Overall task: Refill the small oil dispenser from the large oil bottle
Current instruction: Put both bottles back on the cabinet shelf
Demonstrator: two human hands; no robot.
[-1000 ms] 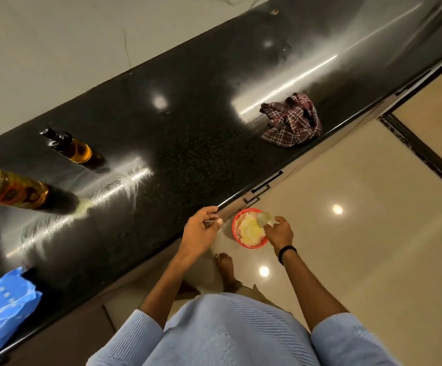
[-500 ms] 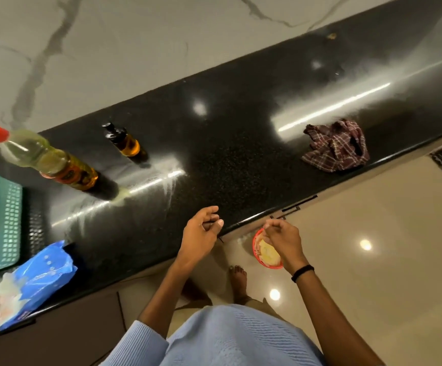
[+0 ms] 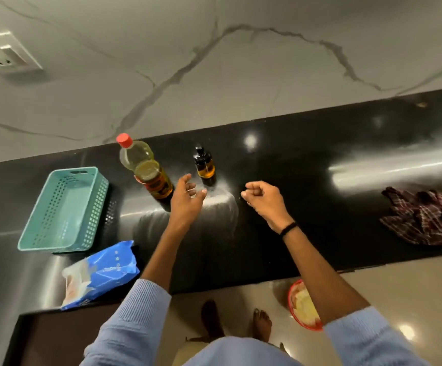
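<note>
The left hand's [image 3: 187, 200] fingers are spread and relaxed, holding nothing, their tips hovering over the black countertop [image 3: 307, 207] in the gap between the two containers. Just beyond and right of those tips stands the small oil dispenser [image 3: 204, 165], upright, black pump top on. Just left of the hand stands the large oil bottle [image 3: 146, 167], also upright, its red cap [image 3: 124, 140] screwed on. The right hand [image 3: 264, 199] hangs to the dispenser's near right, fingers curled in, with nothing visible in them. The left hand looks nearer to both, so either could be its target. Further left sit a teal basket [image 3: 64, 207] and a blue packet [image 3: 101, 270].
</note>
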